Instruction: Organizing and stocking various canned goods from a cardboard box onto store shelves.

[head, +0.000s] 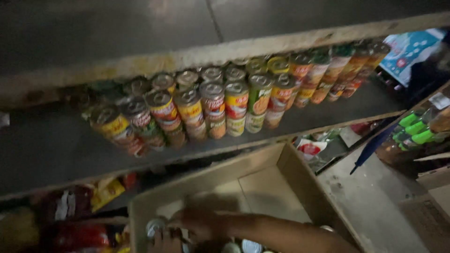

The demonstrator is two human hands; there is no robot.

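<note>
An open cardboard box (262, 180) stands below a dark shelf (51, 145). My right hand (199, 222) reaches into the box from the right, its arm lying across the box's near side. Its fingers curl against a silver-topped can (154, 226) at the box's left end. My left hand (165, 242) shows only partly at the bottom edge, right under that can; its grip is blurred. More can tops (251, 246) lie in the box near my forearm. On the shelf above stand stacked rows of labelled cans (213, 105).
A wooden shelf edge (225, 49) runs above the cans. Green-capped bottles (415, 126) stand at the right, a blue and white package (408, 49) at top right. Red and yellow packets (84, 213) fill the lower left. A red and white packet (309, 149) lies behind the box.
</note>
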